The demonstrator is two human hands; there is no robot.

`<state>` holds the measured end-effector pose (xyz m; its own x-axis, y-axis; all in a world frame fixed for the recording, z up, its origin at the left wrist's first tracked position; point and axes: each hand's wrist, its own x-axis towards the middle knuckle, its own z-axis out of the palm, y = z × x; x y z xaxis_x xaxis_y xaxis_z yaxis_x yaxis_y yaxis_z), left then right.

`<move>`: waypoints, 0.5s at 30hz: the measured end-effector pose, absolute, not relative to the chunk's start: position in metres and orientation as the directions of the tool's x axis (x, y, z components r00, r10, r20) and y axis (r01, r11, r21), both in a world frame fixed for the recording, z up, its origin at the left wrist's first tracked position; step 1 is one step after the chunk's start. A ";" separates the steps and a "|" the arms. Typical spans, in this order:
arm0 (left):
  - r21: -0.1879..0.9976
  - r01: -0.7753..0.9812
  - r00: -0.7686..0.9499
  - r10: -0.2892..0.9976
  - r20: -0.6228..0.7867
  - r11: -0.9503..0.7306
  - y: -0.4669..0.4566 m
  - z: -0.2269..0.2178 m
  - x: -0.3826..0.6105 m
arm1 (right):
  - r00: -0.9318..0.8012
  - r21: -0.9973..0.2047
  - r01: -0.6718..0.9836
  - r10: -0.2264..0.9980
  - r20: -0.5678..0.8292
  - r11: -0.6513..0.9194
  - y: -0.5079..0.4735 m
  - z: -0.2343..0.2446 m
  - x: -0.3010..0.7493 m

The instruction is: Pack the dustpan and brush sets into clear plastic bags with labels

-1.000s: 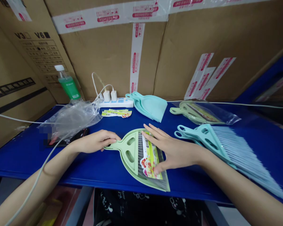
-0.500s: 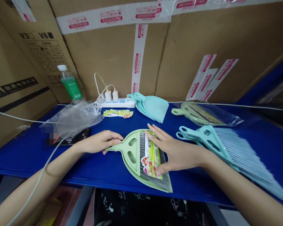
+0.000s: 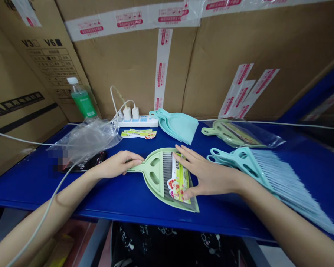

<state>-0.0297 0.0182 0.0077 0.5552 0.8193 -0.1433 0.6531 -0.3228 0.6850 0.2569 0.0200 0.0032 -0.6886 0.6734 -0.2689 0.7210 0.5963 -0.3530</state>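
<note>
My left hand (image 3: 119, 163) is closed around the handle end of a light green dustpan (image 3: 179, 206), which lies just over the blue table. A matching green hand brush (image 3: 159, 170) with grey bristles rests inside the pan, its handle over the pan's handle. Across the bristles lies a printed yellow-green label card (image 3: 180, 183). Over the card and the pan's wide edge, my right hand (image 3: 211, 176) is spread, fingertips at the card's top and thumb at its lower part. Part of the bristles and pan edge is hidden beneath it.
Blue brushes (image 3: 284, 178) lie at right, with a bagged green set (image 3: 231, 133) behind. Stacked blue dustpans (image 3: 180, 126), label cards (image 3: 139, 133) and a power strip (image 3: 144, 121) sit at the back. Plastic bags (image 3: 86, 137) and a green bottle (image 3: 83, 100) are left; a white cable crosses my left arm.
The green dustpan with its brush has shifted slightly up and its front edge has tilted away from me. The label card sits a little further right on the bristles. Both hands keep their places.
</note>
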 end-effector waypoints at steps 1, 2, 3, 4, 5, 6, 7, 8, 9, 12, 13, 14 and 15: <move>0.687 0.652 0.548 0.825 -0.136 -0.321 0.018 0.008 -0.030 | -0.683 -0.352 0.727 0.675 -0.279 0.590 0.020 0.004 0.256; 0.687 0.653 0.542 0.831 -0.129 -0.319 0.018 0.008 -0.029 | -0.679 -0.353 0.731 0.676 -0.286 0.585 0.020 0.005 0.255; 0.687 0.653 0.537 0.835 -0.123 -0.319 0.018 0.008 -0.029 | -0.676 -0.354 0.734 0.677 -0.290 0.580 0.019 0.006 0.255; 0.686 0.653 0.534 0.837 -0.120 -0.319 0.018 0.008 -0.029 | -0.674 -0.355 0.735 0.680 -0.289 0.577 0.019 0.007 0.255; 0.685 0.654 0.533 0.838 -0.119 -0.320 0.018 0.008 -0.029 | -0.672 -0.356 0.736 0.683 -0.285 0.576 0.019 0.007 0.255; 0.684 0.655 0.533 0.838 -0.118 -0.320 0.018 0.008 -0.028 | -0.672 -0.359 0.735 0.687 -0.276 0.575 0.018 0.008 0.256; 0.683 0.657 0.532 0.839 -0.117 -0.321 0.018 0.008 -0.028 | -0.676 -0.364 0.730 0.689 -0.262 0.578 0.018 0.008 0.257; 0.681 0.658 0.531 0.839 -0.117 -0.322 0.018 0.008 -0.028 | -0.684 -0.371 0.721 0.688 -0.244 0.585 0.018 0.007 0.258; 0.679 0.659 0.531 0.840 -0.116 -0.323 0.017 0.008 -0.028 | -0.695 -0.378 0.709 0.682 -0.228 0.595 0.019 0.006 0.259; 0.677 0.661 0.530 0.840 -0.117 -0.323 0.017 0.008 -0.029 | -0.717 -0.385 0.686 0.666 -0.208 0.618 0.019 0.004 0.261; 0.679 0.661 0.529 0.840 -0.118 -0.321 0.017 0.009 -0.029 | -0.714 -0.381 0.689 0.668 -0.212 0.616 0.020 0.004 0.261; 0.680 0.660 0.529 0.840 -0.120 -0.319 0.017 0.009 -0.029 | -0.705 -0.375 0.699 0.674 -0.219 0.609 0.020 0.004 0.261; 0.682 0.659 0.530 0.839 -0.123 -0.317 0.017 0.009 -0.029 | -0.694 -0.368 0.711 0.682 -0.230 0.600 0.020 0.005 0.260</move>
